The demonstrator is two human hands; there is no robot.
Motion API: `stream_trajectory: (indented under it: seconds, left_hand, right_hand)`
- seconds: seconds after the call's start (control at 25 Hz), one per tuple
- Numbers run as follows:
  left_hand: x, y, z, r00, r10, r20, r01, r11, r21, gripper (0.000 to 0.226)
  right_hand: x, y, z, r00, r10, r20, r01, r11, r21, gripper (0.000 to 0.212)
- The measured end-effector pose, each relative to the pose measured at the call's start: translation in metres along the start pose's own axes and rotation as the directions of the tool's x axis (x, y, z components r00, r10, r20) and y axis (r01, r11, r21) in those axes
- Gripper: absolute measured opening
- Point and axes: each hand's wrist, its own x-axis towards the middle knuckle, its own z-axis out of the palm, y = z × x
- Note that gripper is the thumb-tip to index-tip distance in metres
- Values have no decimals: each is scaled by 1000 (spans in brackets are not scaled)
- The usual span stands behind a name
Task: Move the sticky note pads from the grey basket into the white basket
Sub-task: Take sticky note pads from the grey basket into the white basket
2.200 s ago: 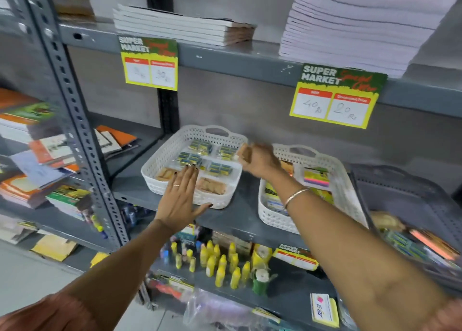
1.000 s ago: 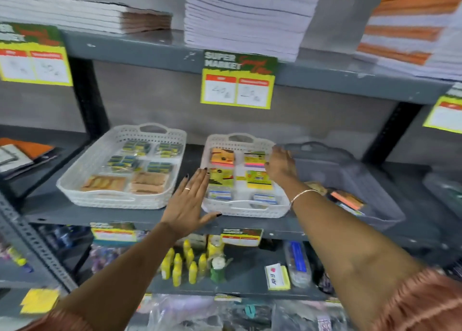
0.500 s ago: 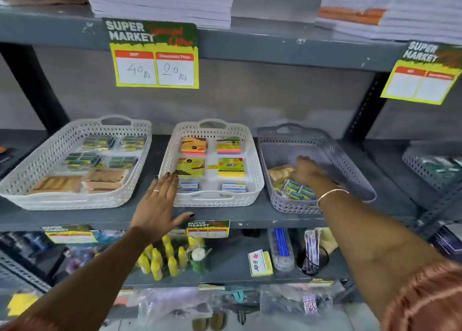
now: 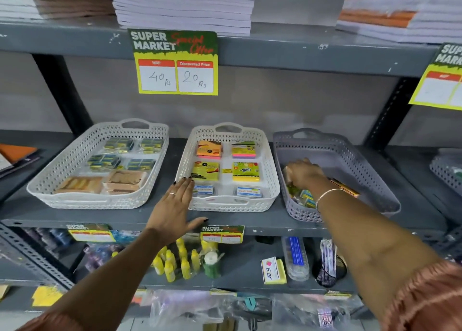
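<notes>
- The grey basket (image 4: 350, 155) stands at the right of the middle shelf (image 4: 225, 218). Its far half is bare; a few small packets (image 4: 306, 198) lie heaped in its near left corner, green, yellow and blue, too blurred to tell apart.
- The right hand (image 4: 303, 172) reaches into that corner, fingers curled down over the heap. Whether it grips a packet cannot be told, as the hand hides what is under it.
- An orange strip (image 4: 346, 187) shows just beside the right wrist, mostly hidden by the arm.
- The white basket (image 4: 271, 180), just left of the grey one, holds six sticky note pads (image 4: 246, 172) in two columns: orange and pink at the far end, two yellow in the middle, two small blue-labelled ones nearest.
- The left hand (image 4: 175, 205) is spread flat, fingers together and thumb out, over the shelf edge with fingertips at the white basket's near left corner.
- A second white basket (image 4: 62, 165) at far left holds dark green packets and tan packs; their labels are unreadable.
- A price tag (image 4: 175, 63) hangs from the shelf above.
</notes>
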Motion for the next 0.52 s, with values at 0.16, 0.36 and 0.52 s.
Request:
stream_trajectory:
  seconds: [0.16, 0.36, 0.52]
  left_hand:
    - [0, 1, -5, 1000, 23, -9, -23, 1000, -17, 98]
    - [-13, -32, -28, 990, 50, -129, -46, 998, 36, 90]
    - [-44, -142, -53, 981, -124, -146, 132, 990, 46, 94]
  right_hand:
    - [0, -8, -31, 984, 106, -146, -87, 988, 130, 61]
    - [7, -85, -98, 908, 68, -414, 41, 968, 248, 43]
    - [9, -214, -141, 904, -135, -406, 300, 877, 375, 42]
